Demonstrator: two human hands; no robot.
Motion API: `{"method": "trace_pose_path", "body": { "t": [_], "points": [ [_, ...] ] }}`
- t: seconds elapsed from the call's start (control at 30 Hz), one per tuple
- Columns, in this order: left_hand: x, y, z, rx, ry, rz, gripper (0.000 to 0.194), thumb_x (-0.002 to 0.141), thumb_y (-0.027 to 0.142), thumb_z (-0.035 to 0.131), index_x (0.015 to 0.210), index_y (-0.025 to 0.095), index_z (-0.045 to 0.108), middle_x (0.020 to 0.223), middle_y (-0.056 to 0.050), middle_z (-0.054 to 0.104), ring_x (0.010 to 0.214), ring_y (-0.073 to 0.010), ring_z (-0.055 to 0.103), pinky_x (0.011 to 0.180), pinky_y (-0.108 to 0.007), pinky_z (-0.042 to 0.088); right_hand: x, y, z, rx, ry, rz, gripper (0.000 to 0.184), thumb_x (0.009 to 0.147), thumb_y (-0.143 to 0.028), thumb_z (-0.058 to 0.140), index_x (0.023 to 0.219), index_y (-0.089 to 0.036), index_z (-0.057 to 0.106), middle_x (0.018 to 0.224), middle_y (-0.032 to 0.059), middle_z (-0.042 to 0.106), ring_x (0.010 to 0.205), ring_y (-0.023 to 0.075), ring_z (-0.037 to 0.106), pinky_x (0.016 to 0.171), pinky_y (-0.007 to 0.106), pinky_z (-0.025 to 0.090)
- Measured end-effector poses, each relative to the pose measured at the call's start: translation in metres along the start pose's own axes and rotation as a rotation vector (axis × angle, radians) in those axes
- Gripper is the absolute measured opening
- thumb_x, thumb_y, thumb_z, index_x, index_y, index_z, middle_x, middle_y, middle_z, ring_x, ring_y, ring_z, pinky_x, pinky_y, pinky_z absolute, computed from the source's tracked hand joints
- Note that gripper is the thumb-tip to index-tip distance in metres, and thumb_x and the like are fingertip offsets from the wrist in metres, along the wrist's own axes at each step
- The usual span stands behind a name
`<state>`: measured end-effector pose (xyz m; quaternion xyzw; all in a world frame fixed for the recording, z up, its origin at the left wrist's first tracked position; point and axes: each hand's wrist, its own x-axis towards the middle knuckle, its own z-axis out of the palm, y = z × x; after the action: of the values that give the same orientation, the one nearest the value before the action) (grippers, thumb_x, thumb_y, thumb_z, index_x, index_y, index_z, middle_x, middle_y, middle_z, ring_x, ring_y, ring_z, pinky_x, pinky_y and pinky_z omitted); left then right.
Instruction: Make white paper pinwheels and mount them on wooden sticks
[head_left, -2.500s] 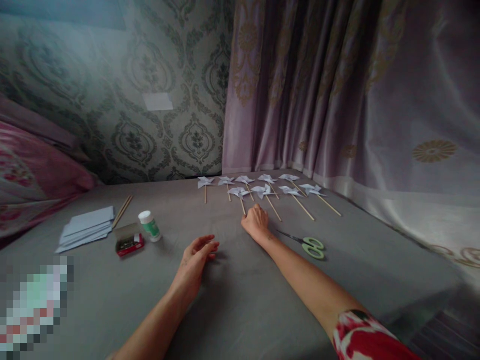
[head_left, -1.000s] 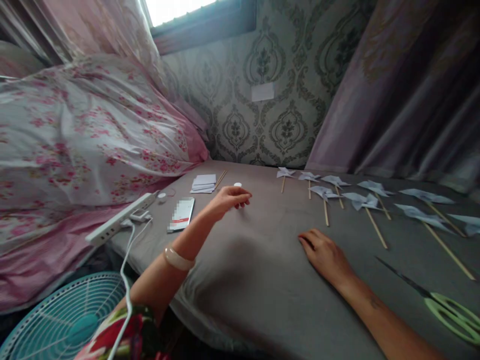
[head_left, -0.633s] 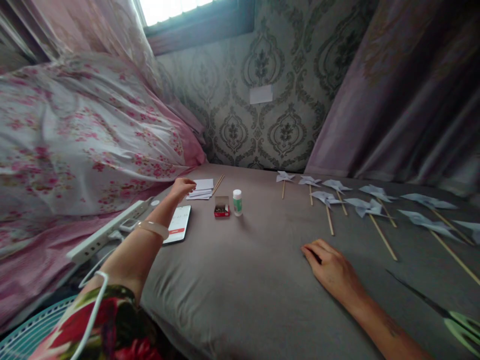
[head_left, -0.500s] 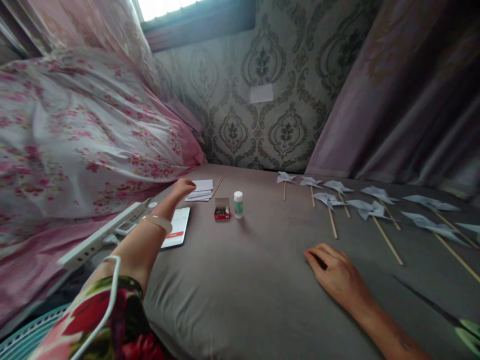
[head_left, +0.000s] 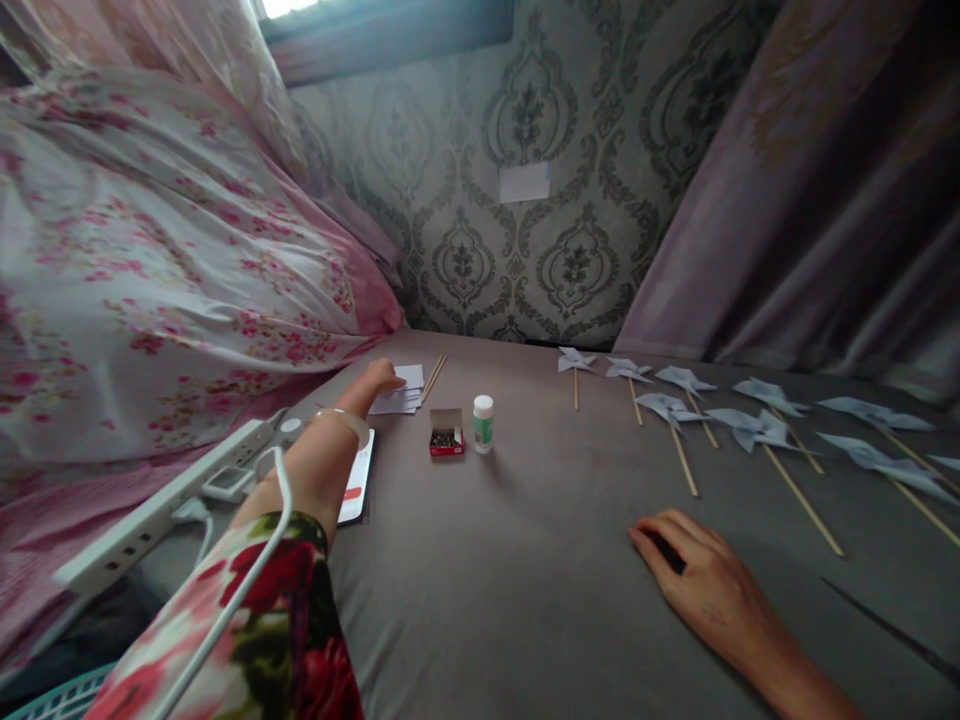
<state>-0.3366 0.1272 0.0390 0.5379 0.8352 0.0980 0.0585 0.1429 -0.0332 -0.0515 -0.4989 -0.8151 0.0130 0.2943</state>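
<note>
Left hand [head_left: 377,380] stretched out, fingertips on paper stack [head_left: 405,392] at far left of grey mat [head_left: 510,590]; grip unclear, cannot tell if sheet pinched. Sticks [head_left: 434,376] just beside stack. Red box [head_left: 447,434] and glue bottle [head_left: 483,423] near, side by side. Right hand [head_left: 705,585] flat on mat, fingers loosely curled, holding nothing. Pinwheels [head_left: 679,415] in row beyond it.

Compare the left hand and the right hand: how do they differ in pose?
The left hand is stretched far out, touching the paper stack; the right hand lies near, flat on the grey sheet, touching nothing else. The left wrist wears a bangle; the right is bare. Neither grips anything.
</note>
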Motion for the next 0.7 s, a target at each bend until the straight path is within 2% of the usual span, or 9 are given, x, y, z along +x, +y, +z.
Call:
{"method": "trace_pose_path", "body": {
  "t": [0.2,0.37,0.53,0.7],
  "points": [
    [0.021,-0.001,0.006,0.065,-0.028,-0.028,0.038,0.050,0.036,0.076,0.080,0.012,0.073,0.084,-0.019,0.071,0.087,-0.0314,0.065,0.068,-0.030,0.047,-0.001,0.002,0.002,-0.012,-0.011,0.001,0.032,0.093,-0.046,0.042,0.083,-0.024,0.064,0.083,0.0037,0.065,0.075,0.0190,0.063,0.073,0.034,0.049],
    [0.031,-0.001,0.009,0.178,-0.045,-0.011,0.042,0.056,0.042,0.072,0.083,0.010,0.072,0.090,-0.022,0.070,0.087,-0.0329,0.066,0.065,-0.030,0.047,-0.002,0.003,0.001,-0.023,-0.012,0.001,0.031,0.092,-0.046,0.042,0.084,-0.025,0.063,0.084,0.0038,0.066,0.075,0.0192,0.064,0.073,0.034,0.049],
    [0.034,0.001,0.008,0.204,-0.045,-0.006,0.033,0.055,0.032,0.073,0.079,0.009,0.071,0.091,-0.021,0.070,0.090,-0.0359,0.065,0.068,-0.032,0.048,-0.001,0.001,0.000,-0.011,0.000,-0.003,0.032,0.092,-0.046,0.041,0.083,-0.025,0.064,0.083,0.0039,0.066,0.075,0.0197,0.064,0.072,0.034,0.050],
    [0.036,0.003,0.006,0.186,-0.011,-0.024,0.033,0.047,0.022,0.075,0.077,0.010,0.069,0.095,-0.022,0.069,0.099,-0.0387,0.062,0.076,-0.034,0.049,-0.001,0.003,0.001,-0.004,-0.005,0.010,0.031,0.092,-0.046,0.042,0.083,-0.025,0.064,0.084,0.0044,0.066,0.074,0.0195,0.063,0.072,0.034,0.050]
  ]
}}
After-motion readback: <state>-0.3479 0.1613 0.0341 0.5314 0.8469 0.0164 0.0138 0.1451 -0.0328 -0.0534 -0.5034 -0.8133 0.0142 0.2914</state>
